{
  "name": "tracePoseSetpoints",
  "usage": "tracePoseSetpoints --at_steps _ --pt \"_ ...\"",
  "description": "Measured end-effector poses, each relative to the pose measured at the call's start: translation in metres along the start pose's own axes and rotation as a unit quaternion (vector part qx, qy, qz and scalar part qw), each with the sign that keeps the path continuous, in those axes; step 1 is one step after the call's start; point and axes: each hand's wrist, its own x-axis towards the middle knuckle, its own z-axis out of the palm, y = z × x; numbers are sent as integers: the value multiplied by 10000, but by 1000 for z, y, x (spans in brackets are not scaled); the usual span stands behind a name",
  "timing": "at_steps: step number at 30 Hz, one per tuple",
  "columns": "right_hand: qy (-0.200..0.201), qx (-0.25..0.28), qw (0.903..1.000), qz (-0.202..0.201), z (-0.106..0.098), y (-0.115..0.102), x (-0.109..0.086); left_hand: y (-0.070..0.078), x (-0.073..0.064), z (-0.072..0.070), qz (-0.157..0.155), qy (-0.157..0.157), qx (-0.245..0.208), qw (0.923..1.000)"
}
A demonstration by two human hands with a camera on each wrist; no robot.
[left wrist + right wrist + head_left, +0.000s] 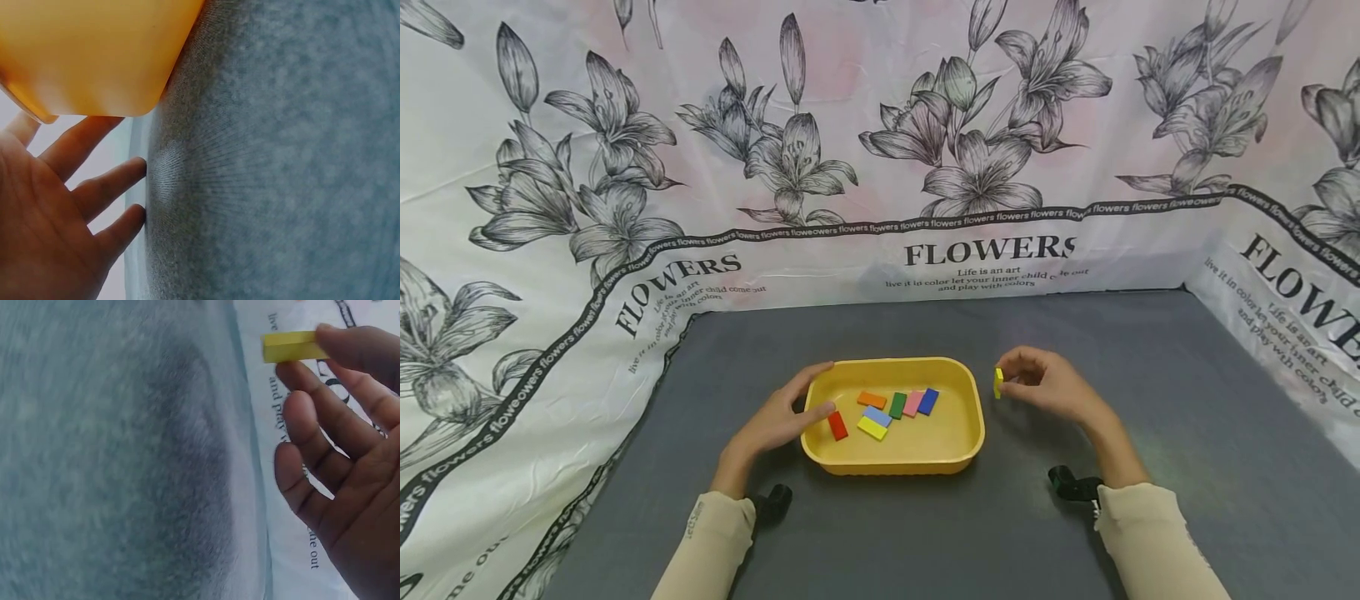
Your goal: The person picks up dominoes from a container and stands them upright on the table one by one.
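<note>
A yellow plastic tub (891,465) sits on the table with small flat blocks inside. My left hand (786,417) holds its left side, thumb over the rim beside a red block (838,426) and fingers along the outer wall. In the left wrist view, two spread fingertips (136,167) come down at the table surface. To the right of the tub, my right hand (1051,383) pinches a yellow block (290,347) between thumb and fingertips, held upright in the head view. The other fingers (300,415) are loosely bent, away from the block.
In the tub lie an orange block (872,400), a light blue block (877,416), another yellow block (872,428), and green, pink and dark blue blocks (928,402). A dark grey cloth (925,542) covers the table. Flower-printed sheeting (820,262) stands behind and at the sides.
</note>
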Motion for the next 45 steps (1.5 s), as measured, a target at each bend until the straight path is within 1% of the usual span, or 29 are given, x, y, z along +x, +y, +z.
tracePoseSetpoints --at_steps 4,9,12,17,24,29,32,39,45 --pt "-316 -247 9992 -15 -1 6 0 0 0 0 5 24 -5 10000" --pt "-522 -308 9981 61 -1 8 1 0 1 -1 31 24 -20 10000" --pt "-588 -278 9978 140 0 9 2 0 1 -2 25 19 -7 10000" --pt "-665 -228 9975 101 0 11 2 2 2 -3 -12 11 22 10000" --pt "-781 -262 9963 247 0 10 1 1 2 -2 -9 24 45 10000" --pt "-871 -191 9958 193 -1 8 0 1 2 -1 10 26 70 10000" --pt "-862 -251 9958 170 -3 7 -1 1 1 -1 5 13 72 10000" --pt "-594 -668 9958 211 -8 -2 -4 1 1 0 -6 9 72 10000" --pt "-400 -993 9942 -28 -8 -10 -3 0 1 1 -10 20 69 10000"
